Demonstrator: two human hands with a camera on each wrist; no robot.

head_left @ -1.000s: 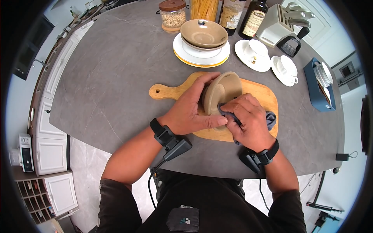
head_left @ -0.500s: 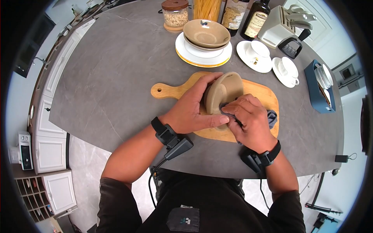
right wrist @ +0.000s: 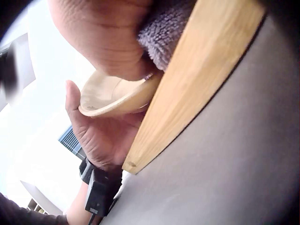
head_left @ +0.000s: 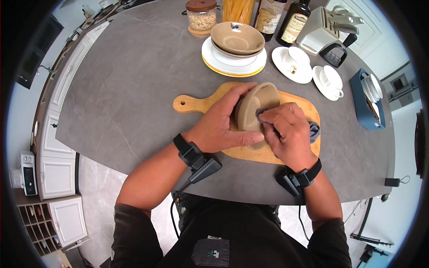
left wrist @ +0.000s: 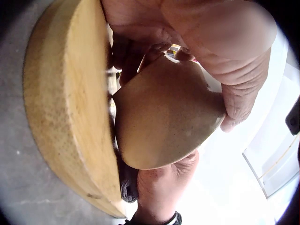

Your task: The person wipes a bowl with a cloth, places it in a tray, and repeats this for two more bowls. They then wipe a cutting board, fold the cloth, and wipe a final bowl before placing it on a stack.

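A beige-brown bowl (head_left: 264, 96) stands tilted on its side over a wooden cutting board (head_left: 192, 104), its inside facing right. My left hand (head_left: 219, 127) grips it, with the thumb along the near rim and the other fingers around the outer wall. In the left wrist view, the bowl's smooth outside (left wrist: 168, 112) lies close beside the board. My right hand (head_left: 290, 131) reaches into the bowl, pinching a grey cloth against its inner surface. The rest of that cloth (head_left: 314, 131) spills past the hand onto the board; its fluffy texture shows in the right wrist view.
Behind the board, brown bowls (head_left: 237, 38) sit on stacked white plates (head_left: 210, 58). To their right are two white cups on saucers (head_left: 292, 73), a blue bin of dishes (head_left: 364, 107) and a toaster (head_left: 315, 29). A jar (head_left: 202, 20) and dark bottles (head_left: 295, 22) line the back.
My right hand has shifted slightly up and away inside the bowl, taking the cloth with it. The left hand and the bowl stay almost in place.
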